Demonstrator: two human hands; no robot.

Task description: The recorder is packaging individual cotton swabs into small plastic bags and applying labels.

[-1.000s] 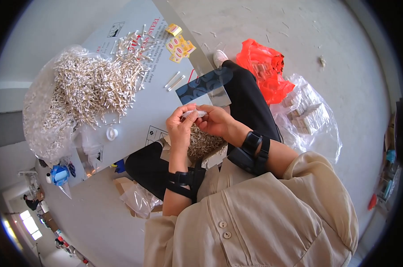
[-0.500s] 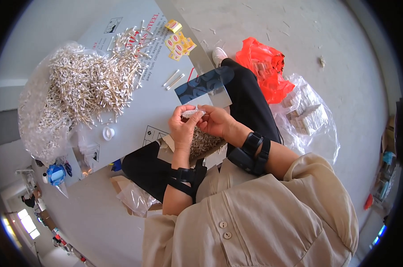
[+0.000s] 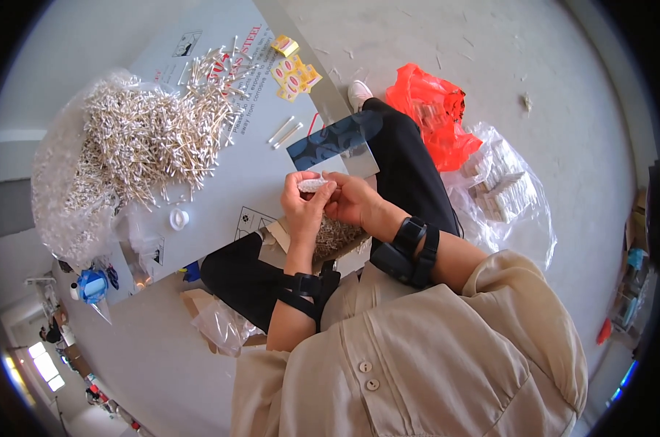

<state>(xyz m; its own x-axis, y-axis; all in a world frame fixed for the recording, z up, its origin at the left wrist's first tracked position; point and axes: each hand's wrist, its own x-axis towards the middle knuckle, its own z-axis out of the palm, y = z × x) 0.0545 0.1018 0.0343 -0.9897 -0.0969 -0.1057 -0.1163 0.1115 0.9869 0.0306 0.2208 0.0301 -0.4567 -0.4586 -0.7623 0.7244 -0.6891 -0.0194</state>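
A bundle of cotton swabs, its white tips packed together, sits in my left hand. The fingers and thumb of that hand are closed around it. My right hand meets it from the other side, thumb and fingers pinched at the bundle's right end; what exactly they grip there is hidden. Beneath both hands, on my lap, is an open cardboard box with many swabs in it. To the left, a large heap of loose cotton swabs spills from a clear plastic bag onto the table.
Yellow labels and a small yellow box lie on the grey table, near a few single swabs and a white roll. Right, on the floor, are a red bag and a clear bag of packed bundles.
Both hands stay over the box, with only small finger shifts. The bundle's row of white tips shows slightly more fully now.
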